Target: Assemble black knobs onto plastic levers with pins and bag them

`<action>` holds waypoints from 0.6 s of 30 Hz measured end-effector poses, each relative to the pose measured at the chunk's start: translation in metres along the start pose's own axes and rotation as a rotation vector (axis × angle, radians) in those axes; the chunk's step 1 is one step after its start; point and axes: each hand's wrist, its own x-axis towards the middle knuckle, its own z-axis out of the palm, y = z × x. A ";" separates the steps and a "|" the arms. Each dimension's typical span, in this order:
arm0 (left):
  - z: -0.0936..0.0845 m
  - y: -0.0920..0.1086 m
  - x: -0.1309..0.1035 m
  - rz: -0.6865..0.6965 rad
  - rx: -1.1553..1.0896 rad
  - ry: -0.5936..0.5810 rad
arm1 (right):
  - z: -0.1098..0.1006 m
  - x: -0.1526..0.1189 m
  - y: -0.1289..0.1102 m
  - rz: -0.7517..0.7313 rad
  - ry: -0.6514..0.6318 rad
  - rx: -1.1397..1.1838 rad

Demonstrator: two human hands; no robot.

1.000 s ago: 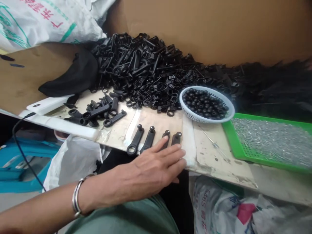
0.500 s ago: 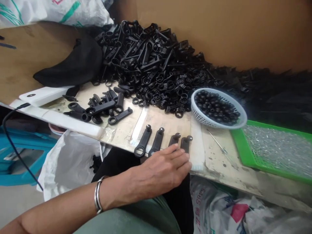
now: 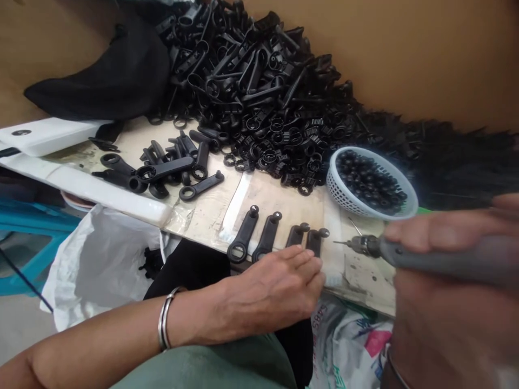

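Four black crank-shaped parts lie in a row at the table's front edge, among them the leftmost part (image 3: 244,235) and a second one (image 3: 268,233). My left hand (image 3: 279,286) rests over the lower ends of the two right-hand parts, its fingers together and pressing on the rightmost part (image 3: 315,242). On the right, my right hand (image 3: 450,292), blurred, is wrapped round a grey screwdriver-like tool (image 3: 441,259). The tool's thin metal tip points left, a little to the right of the rightmost part.
A large heap of black parts (image 3: 259,92) fills the back. A light blue basket (image 3: 343,195) of black knobs stands at centre right. Loose cranks (image 3: 203,185) lie to the left, near a white device (image 3: 48,138). A white sack (image 3: 101,265) hangs below the edge.
My right hand has come in from the right with the tool, covering most of the green tray. My left hand stays on the parts. The view has shifted slightly.
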 end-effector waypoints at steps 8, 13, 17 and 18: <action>0.002 -0.001 -0.001 -0.012 0.003 -0.017 | 0.010 0.013 0.003 0.282 0.273 0.395; 0.001 -0.001 -0.001 0.025 0.089 -0.001 | 0.014 0.013 0.000 0.393 0.324 0.456; 0.000 -0.001 -0.001 0.168 0.522 -0.061 | 0.021 0.015 0.004 0.378 0.378 0.483; 0.000 -0.001 -0.001 0.207 0.634 -0.071 | 0.023 0.016 0.006 0.369 0.394 0.492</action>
